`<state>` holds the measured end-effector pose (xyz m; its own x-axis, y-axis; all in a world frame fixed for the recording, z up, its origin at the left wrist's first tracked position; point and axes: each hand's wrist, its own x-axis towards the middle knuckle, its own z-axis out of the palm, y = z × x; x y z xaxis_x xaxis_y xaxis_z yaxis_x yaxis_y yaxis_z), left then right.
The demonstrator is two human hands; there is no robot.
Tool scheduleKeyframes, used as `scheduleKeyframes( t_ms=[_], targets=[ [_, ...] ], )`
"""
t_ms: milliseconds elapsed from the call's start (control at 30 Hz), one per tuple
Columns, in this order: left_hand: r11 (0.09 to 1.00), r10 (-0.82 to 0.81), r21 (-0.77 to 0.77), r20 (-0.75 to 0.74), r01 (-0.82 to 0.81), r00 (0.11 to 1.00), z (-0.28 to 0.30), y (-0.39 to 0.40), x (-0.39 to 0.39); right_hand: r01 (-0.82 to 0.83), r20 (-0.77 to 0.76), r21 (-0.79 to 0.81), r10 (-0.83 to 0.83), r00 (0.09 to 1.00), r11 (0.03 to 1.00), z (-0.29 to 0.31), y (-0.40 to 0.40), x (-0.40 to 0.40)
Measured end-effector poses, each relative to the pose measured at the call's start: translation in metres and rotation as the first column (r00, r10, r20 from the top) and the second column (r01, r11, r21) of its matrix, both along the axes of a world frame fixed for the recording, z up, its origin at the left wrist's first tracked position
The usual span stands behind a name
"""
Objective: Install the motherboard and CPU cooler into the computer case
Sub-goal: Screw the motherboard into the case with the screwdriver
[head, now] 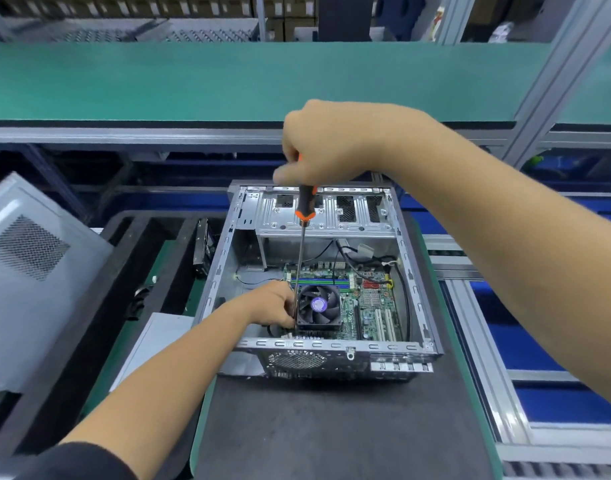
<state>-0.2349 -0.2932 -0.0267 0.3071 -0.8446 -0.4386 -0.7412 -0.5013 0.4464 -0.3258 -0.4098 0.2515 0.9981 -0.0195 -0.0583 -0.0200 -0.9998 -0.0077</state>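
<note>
Open sheet-metal case (415,282) sits on a dark mat, green motherboard (370,303) flat inside. Square black-finned cooler (318,308) with round fan at the board's 9 o'clock. Right hand (326,147) clenches the orange-black screwdriver (302,237), shaft vertical. Left hand (274,304) pinches the shaft low, beside the cooler; tip and screw hidden.

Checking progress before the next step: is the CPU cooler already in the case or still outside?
In. The CPU cooler sits on the motherboard inside the open computer case.
</note>
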Motion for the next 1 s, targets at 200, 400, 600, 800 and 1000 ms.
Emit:
scheduleKeyframes(
  t_ms=[200,400,600,800,1000],
  targets=[
    [0.999,0.037,0.015,-0.044,-0.036,0.998,0.002,-0.001,-0.001,-0.172,-0.002,0.130,0.174,0.985,0.976,0.006,0.007,-0.007],
    [0.999,0.046,0.019,-0.049,-0.045,0.998,0.003,0.000,-0.002,-0.030,0.086,0.077,0.024,0.996,0.997,-0.006,0.009,-0.002],
    [0.999,0.040,0.027,-0.035,-0.039,0.999,0.004,0.000,0.003,-0.053,-0.126,0.190,0.078,0.989,0.980,0.008,0.004,-0.007],
    [0.943,0.240,-0.253,0.065,-0.217,0.969,0.006,0.001,0.012,-0.023,0.067,0.120,0.015,0.998,0.992,-0.007,0.008,0.001],
    [0.937,0.146,-0.329,0.057,-0.120,0.988,0.004,0.002,0.012,-0.041,-0.090,0.277,0.068,0.994,0.960,0.002,0.008,0.001]
  ],
)
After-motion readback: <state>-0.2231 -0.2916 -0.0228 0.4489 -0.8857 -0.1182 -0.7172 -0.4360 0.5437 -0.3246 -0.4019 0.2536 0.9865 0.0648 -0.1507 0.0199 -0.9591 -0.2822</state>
